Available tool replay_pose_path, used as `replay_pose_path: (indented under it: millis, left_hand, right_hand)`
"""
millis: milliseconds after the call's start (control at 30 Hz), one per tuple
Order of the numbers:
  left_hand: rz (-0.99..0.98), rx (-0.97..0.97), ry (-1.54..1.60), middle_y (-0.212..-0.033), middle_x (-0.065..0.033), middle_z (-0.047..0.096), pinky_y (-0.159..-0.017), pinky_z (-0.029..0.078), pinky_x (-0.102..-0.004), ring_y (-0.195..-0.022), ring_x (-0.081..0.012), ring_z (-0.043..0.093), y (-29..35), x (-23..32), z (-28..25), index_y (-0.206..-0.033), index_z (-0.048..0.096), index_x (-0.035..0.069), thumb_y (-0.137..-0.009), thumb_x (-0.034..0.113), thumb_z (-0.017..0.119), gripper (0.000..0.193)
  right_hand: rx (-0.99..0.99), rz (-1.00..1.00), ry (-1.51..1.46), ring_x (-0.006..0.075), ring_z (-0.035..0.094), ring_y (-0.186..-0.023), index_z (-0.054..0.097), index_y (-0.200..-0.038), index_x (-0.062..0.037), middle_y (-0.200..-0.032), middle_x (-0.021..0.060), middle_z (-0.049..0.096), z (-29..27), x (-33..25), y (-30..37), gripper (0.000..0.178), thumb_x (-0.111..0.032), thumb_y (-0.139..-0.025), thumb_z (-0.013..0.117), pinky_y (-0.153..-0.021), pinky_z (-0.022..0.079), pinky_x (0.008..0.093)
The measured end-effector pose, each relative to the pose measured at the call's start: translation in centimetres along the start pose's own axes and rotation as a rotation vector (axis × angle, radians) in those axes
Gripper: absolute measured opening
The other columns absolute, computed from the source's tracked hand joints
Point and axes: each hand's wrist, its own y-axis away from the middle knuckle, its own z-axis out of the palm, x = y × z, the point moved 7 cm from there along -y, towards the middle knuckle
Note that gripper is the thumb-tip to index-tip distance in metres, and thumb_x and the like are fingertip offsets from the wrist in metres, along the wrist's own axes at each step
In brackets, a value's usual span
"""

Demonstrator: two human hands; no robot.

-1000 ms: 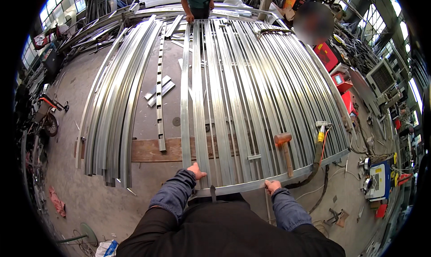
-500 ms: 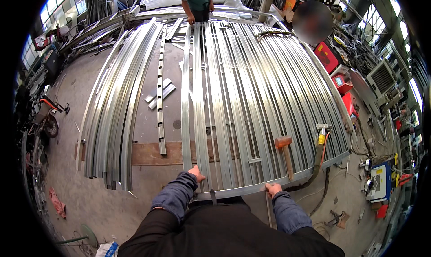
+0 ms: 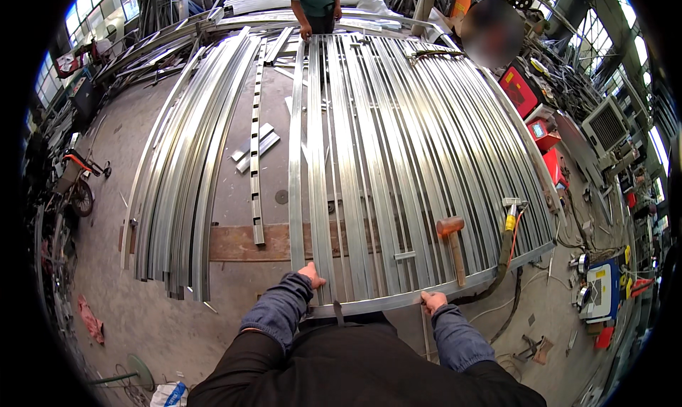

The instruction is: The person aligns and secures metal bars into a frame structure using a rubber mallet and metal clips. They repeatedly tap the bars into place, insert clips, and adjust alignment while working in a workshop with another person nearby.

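A slatted metal frame lies centrally, flanked by metal channels and encumbered by a hosed hand tool and mallet. Its near rail is pinched by the right hand; slats are touched by the left hand, grip unclear.

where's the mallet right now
In the head view, the mallet lies right of centre on the metal bars, just beyond the right hand and left of the yellow-collared hose.

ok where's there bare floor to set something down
The floor is mostly bare left of the loose profile stack, toward the wheel, and nearer you between the reddish cloth and your left sleeve, bar small scraps. Right of the slatted metal frame, red machines and a blue-and-white machine crowd it.
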Motion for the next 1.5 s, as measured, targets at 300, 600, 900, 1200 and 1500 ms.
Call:
replay_pose_path:
  millis: [300, 600, 900, 1200, 1500]
  left_hand:
    - [0.0, 0.005, -0.009, -0.132, -0.0343, 0.066, -0.107, 0.052, -0.0478, -0.126, -0.0471, 0.064, -0.9, -0.5, 0.4, -0.14, 0.046, -0.007, -0.084, 0.046, 0.087, 0.087]
    - [0.006, 0.033, -0.001, -0.131, -0.0344, 0.067, -0.107, 0.053, -0.0473, -0.125, -0.0469, 0.065, -0.7, -0.4, 0.3, -0.14, 0.047, -0.007, -0.083, 0.045, 0.088, 0.087]
    - [-0.025, 0.002, 0.022, -0.131, -0.0339, 0.067, -0.106, 0.053, -0.0474, -0.125, -0.0465, 0.065, -0.5, -0.3, 0.2, -0.138, 0.049, -0.007, -0.083, 0.044, 0.087, 0.084]
    - [-0.027, -0.013, 0.025, -0.132, -0.034, 0.066, -0.107, 0.053, -0.0472, -0.126, -0.0466, 0.065, -0.6, -0.2, 0.2, -0.14, 0.048, -0.006, -0.083, 0.044, 0.087, 0.086]
    - [-0.024, -0.033, 0.024, -0.137, -0.0342, 0.064, -0.109, 0.052, -0.0462, -0.129, -0.0456, 0.063, -0.9, -0.5, 0.2, -0.145, 0.045, -0.007, -0.083, 0.045, 0.086, 0.091]
  right_hand:
    - [-0.007, -0.014, -0.016, 0.0203, 0.057, -0.051, 0.074, -0.091, 0.003, -0.075, 0.0114, 0.069, -0.1, -0.2, 0.1, 0.039, -0.035, -0.098, 0.076, -0.048, 0.046, 0.0381]
    - [-0.007, -0.029, -0.02, 0.0215, 0.057, -0.05, 0.072, -0.088, 0.0034, -0.074, 0.0126, 0.068, -0.1, -0.8, 0.8, 0.04, -0.035, -0.098, 0.076, -0.047, 0.045, 0.0389]
    - [0.032, -0.015, -0.007, 0.0212, 0.057, -0.052, 0.072, -0.088, 0.0027, -0.076, 0.0119, 0.07, -0.1, -0.1, 0.1, 0.041, -0.037, -0.097, 0.078, -0.049, 0.047, 0.0387]
    - [0.007, 0.0, -0.012, 0.0214, 0.057, -0.052, 0.072, -0.09, 0.0026, -0.077, 0.012, 0.07, -0.2, 0.3, -0.4, 0.042, -0.039, -0.098, 0.078, -0.049, 0.047, 0.0394]
    - [-0.018, -0.016, -0.047, 0.0208, 0.057, -0.051, 0.071, -0.082, 0.0018, -0.069, 0.0115, 0.067, 0.0, 0.0, -0.3, 0.041, -0.036, -0.095, 0.078, -0.048, 0.045, 0.0385]
